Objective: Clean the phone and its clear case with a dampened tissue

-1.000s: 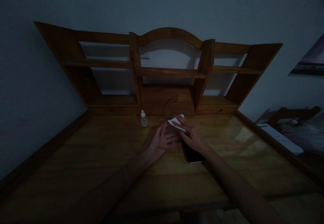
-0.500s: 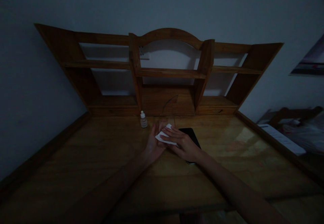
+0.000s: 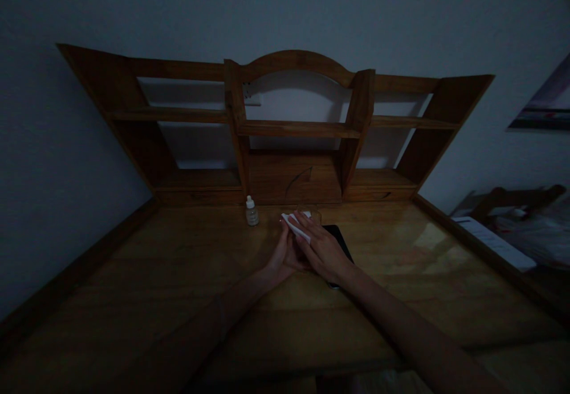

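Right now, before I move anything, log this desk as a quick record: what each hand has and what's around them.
Left hand: fingertips on the white wipe
Right hand: fingers over the same wipe, pinching it against the left hand
Under right hand: black smartphone, partly covered
Beyond the hands: small clear object
To the left: small dropper bottle, upright
Surface: wooden desk with wooden shelf unit

The white tissue [image 3: 294, 225] now looks narrower — pinched between left hand [image 3: 285, 256] and right hand [image 3: 323, 251].
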